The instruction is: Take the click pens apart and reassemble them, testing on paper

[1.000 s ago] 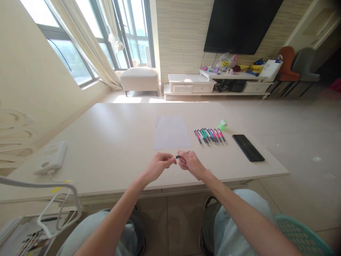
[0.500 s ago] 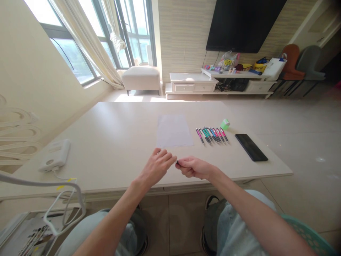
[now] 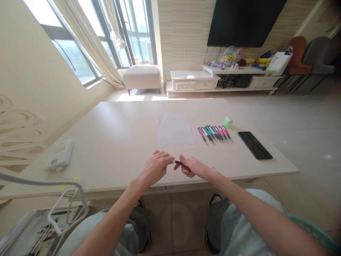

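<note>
A slim dark pen barrel (image 3: 181,163) sits just above the near edge of the table (image 3: 114,142), lying almost level between the two hands. The right hand (image 3: 190,168) is closed on it, pinching it between thumb and fingertips, with most of the barrel sticking out toward the left hand (image 3: 156,166). That hand is curled, its fingertips just beside the barrel's end. From this view I can't tell whether they touch it or hold anything.

The hold looks like the weak point. Only the fingertips carry the barrel, so a slackened pinch or a bump from the other hand could drop it. Being round, it could then roll over the near edge to the floor. Its thin end could also slip between the fingers if it is turned.

Farther out on the table lie a sheet of white paper (image 3: 176,130), a row of slim pens (image 3: 214,133) with pink and teal barrels, a roll of green tape (image 3: 227,122) and a black phone (image 3: 255,145). A white power bank (image 3: 59,155) sits off to the left.

Compared with half a second earlier, more of the barrel shows, and the left hand's fingers are more curled than spread.
</note>
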`<state>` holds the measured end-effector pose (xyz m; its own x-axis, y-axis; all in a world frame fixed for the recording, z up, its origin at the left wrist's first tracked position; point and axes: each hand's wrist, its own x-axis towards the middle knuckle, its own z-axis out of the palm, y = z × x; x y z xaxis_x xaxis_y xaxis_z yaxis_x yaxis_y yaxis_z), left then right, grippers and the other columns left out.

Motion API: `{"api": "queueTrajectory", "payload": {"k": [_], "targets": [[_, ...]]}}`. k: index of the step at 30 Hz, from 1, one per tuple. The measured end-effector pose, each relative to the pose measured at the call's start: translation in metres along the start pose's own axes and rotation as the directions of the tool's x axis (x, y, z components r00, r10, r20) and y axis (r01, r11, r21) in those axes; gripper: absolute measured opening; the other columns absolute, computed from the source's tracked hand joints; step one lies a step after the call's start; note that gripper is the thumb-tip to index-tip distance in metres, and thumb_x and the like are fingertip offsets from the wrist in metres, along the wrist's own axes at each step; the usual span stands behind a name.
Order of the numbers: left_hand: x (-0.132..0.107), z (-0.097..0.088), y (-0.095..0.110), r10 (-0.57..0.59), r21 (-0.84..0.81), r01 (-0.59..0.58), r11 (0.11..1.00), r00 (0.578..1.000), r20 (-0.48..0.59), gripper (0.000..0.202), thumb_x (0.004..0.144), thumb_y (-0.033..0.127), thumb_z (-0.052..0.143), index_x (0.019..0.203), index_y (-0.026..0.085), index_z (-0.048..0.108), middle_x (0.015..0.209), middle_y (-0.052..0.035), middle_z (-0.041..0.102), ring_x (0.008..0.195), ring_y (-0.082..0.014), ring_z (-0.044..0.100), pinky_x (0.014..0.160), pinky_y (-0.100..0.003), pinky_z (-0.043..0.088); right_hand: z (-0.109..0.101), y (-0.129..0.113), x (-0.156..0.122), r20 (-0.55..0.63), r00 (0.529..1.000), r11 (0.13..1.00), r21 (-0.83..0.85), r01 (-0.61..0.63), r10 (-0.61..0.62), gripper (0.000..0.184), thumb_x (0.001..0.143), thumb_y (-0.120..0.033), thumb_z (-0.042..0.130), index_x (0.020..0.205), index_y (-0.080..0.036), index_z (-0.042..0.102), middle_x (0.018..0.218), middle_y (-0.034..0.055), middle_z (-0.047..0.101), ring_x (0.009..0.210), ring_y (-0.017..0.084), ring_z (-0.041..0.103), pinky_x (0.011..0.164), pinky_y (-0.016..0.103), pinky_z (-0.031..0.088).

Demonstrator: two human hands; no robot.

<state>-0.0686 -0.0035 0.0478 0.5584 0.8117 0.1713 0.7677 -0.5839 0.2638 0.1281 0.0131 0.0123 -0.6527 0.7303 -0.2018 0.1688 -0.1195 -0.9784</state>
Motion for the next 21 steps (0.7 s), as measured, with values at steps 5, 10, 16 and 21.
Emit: {"api": "queueTrajectory", "payload": {"k": [5, 10, 16, 21], "targets": [[0.0, -0.001, 0.004, 0.122, 0.211, -0.117, 0.971, 0.992, -0.012, 0.032, 0.076, 0.002, 0.04, 0.093, 0.02, 0.06, 0.08, -0.0042, 0.061, 0.08, -0.0172, 0.053, 0.076, -0.031, 0.035, 0.0, -0.005, -0.002, 0.147, 0.986, 0.901, 0.412, -0.138, 0.083, 0.033, 0.081, -0.049, 0.053, 0.078, -0.016, 0.053, 0.046, -0.0121, 0.019, 0.041, 0.006, 0.01, 0.04, 0.021, 0.011], [0.001, -0.008, 0.008, 0.025, 0.07, -0.026, 0.997, 1.0, 0.014, 0.029, 0.079, 0.004, 0.038, 0.084, 0.022, 0.061, 0.077, -0.0007, 0.063, 0.072, -0.0139, 0.054, 0.071, -0.027, 0.035, 0.013, -0.014, -0.008, -0.21, 0.964, 0.986, -0.052, 0.156, -0.164, 0.033, 0.086, -0.041, 0.046, 0.067, -0.016, 0.055, 0.046, -0.0071, 0.029, 0.044, 0.008, 0.025, 0.045, 0.022, 0.019], [0.0, -0.012, 0.003, -0.086, -0.33, 0.151, 0.932, 0.975, 0.204, 0.026, 0.083, 0.018, 0.039, 0.073, 0.018, 0.064, 0.06, 0.0016, 0.058, 0.057, -0.0114, 0.05, 0.054, -0.023, 0.033, 0.012, -0.008, -0.014, -0.13, 0.875, 0.77, -0.545, 0.33, -0.467, 0.024, 0.087, -0.033, 0.048, 0.075, -0.018, 0.063, 0.063, 0.0018, 0.053, 0.061, 0.013, 0.043, 0.06, 0.026, 0.03], [0.003, -0.006, -0.005, -0.051, -0.126, 0.053, 0.991, 0.998, 0.021, 0.026, 0.082, 0.01, 0.041, 0.081, 0.02, 0.065, 0.073, -0.0005, 0.064, 0.07, -0.0131, 0.055, 0.069, -0.027, 0.037, 0.006, -0.002, -0.003, -0.151, 0.975, 0.973, -0.193, 0.13, -0.16, 0.039, 0.087, -0.051, 0.045, 0.085, -0.016, 0.064, 0.063, 0.001, 0.05, 0.058, 0.012, 0.041, 0.054, 0.024, 0.03]]}}
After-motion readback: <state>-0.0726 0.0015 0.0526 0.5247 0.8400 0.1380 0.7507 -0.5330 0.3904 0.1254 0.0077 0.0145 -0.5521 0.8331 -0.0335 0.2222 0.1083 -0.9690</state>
